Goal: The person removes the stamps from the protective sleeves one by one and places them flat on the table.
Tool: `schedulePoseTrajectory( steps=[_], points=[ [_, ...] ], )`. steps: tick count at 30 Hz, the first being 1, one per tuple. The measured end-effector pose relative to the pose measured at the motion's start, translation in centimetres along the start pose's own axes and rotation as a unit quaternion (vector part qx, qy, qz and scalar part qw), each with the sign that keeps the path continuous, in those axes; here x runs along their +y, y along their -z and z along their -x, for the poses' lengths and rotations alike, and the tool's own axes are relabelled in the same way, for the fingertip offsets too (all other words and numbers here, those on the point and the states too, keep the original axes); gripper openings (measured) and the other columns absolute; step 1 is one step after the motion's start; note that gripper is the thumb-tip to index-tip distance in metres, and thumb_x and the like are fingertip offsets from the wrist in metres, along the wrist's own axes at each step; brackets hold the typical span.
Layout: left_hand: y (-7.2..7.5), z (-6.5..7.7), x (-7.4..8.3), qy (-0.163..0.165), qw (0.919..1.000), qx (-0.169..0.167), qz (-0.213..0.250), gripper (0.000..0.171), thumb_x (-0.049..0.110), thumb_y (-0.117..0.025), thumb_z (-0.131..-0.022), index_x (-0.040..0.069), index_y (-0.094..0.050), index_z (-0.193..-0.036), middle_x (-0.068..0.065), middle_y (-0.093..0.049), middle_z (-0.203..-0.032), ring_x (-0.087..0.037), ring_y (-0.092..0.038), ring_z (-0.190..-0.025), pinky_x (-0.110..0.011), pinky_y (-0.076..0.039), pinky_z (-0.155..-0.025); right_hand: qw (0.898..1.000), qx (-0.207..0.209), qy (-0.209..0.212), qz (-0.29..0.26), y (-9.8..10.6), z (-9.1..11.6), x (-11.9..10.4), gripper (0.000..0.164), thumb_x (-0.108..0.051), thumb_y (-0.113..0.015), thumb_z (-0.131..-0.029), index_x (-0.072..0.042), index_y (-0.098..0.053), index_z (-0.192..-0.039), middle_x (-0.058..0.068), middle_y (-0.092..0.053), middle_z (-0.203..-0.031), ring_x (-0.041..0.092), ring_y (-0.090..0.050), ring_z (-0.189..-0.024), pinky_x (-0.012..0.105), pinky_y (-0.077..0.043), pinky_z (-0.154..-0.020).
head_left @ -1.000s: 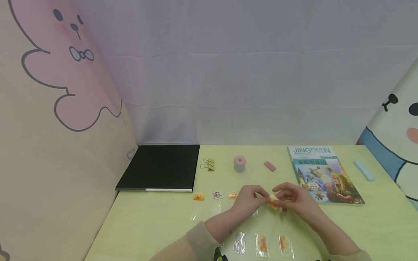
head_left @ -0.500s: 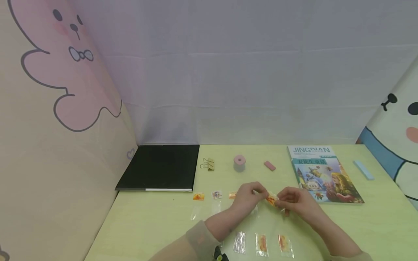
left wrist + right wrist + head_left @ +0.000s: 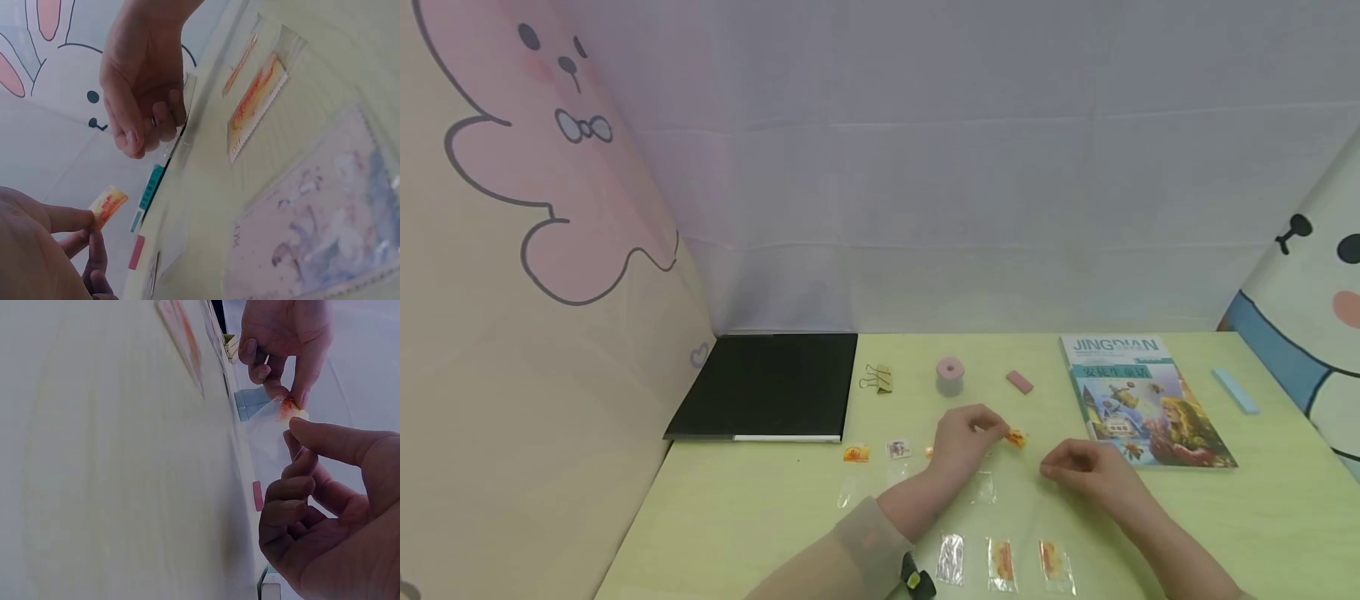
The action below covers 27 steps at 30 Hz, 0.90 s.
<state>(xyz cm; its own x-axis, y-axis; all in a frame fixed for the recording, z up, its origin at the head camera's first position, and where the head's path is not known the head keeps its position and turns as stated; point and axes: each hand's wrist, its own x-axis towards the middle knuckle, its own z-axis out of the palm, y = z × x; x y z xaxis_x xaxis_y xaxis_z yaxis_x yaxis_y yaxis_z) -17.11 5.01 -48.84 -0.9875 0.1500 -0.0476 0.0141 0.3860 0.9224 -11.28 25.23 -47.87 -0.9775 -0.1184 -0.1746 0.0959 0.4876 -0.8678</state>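
Note:
My left hand (image 3: 962, 442) pinches a small orange and yellow stamp (image 3: 1017, 437) by its edge, raised above the table. To its right, my right hand (image 3: 1097, 475) has thumb and forefinger together, apart from the stamp in the head view. A thin clear plastic sleeve (image 3: 265, 422) shows faintly near the fingertips in the right wrist view; its outline is hard to make out. Below the left hand lies another clear sleeve (image 3: 986, 487). An orange stamp (image 3: 856, 453) and a pale stamp (image 3: 898, 449) lie in a row left of the hand, which partly hides another.
Nearest the front lie sleeved stamps (image 3: 1001, 563). Along the back are a black folder (image 3: 767, 387), a binder clip (image 3: 880, 379), a pink-topped roll (image 3: 950, 377), a pink eraser (image 3: 1019, 382), an illustrated book (image 3: 1150, 408) and a light blue bar (image 3: 1236, 392).
The left hand has moved up and left with the stamp, away from the right hand. The right hand has shifted slightly right and down and parted from the stamp.

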Motion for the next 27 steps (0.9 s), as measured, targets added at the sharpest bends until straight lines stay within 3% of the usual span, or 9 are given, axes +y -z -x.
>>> schedulePoseTrajectory(
  steps=[5, 10, 18, 27],
  points=[
    [-0.5, -0.3, 0.2, -0.002, 1.0, -0.004, -0.004, 0.004, 0.024, -0.075, -0.076, 0.023, -0.072, -0.074, 0.018, -0.064, -0.071, -0.002, -0.056, -0.07, -0.023, -0.043, -0.067, 0.999, -0.033, -0.006, 0.007, -0.1, 0.2, 0.0, 0.026, -0.029, -0.07, -0.082, -0.006, -0.068, -0.093, 0.009, -0.066, -0.081, 0.013, -0.055, -0.065, 0.024, -0.045, -0.059],
    [-1.2, -0.5, -0.1, 0.015, 0.9995, 0.0, -0.028, 0.006, 0.02, -0.077, -0.073, 0.021, -0.072, -0.072, 0.017, -0.063, -0.068, -0.001, -0.056, -0.065, -0.022, -0.045, -0.066, 0.998, -0.049, 0.006, 0.049, -0.3, 0.1, 0.0, 0.022, -0.03, -0.071, -0.081, -0.009, -0.07, -0.086, 0.005, -0.067, -0.075, 0.011, -0.054, -0.06, 0.024, -0.045, -0.056],
    [-2.3, -0.7, -0.2, 0.029, 0.996, 0.011, -0.084, 0.015, 0.022, -0.076, -0.072, 0.028, -0.064, -0.066, 0.015, -0.057, -0.062, -0.004, -0.053, -0.057, -0.023, -0.042, -0.056, 0.992, -0.025, -0.02, 0.119, -1.0, 0.0, 0.1, 0.017, -0.032, -0.074, -0.076, -0.016, -0.069, -0.076, -0.002, -0.064, -0.066, 0.01, -0.052, -0.055, 0.024, -0.042, -0.052],
    [-2.7, -0.6, 0.4, 0.023, 0.9895, 0.028, -0.14, 0.017, 0.024, -0.076, -0.071, 0.027, -0.062, -0.062, 0.016, -0.056, -0.059, -0.005, -0.049, -0.06, -0.023, -0.039, -0.061, 0.986, -0.003, -0.054, 0.156, -1.5, 0.0, -0.4, 0.02, -0.032, -0.076, -0.075, -0.016, -0.065, -0.071, -0.003, -0.059, -0.064, 0.014, -0.049, -0.059, 0.027, -0.039, -0.054]
  ],
)
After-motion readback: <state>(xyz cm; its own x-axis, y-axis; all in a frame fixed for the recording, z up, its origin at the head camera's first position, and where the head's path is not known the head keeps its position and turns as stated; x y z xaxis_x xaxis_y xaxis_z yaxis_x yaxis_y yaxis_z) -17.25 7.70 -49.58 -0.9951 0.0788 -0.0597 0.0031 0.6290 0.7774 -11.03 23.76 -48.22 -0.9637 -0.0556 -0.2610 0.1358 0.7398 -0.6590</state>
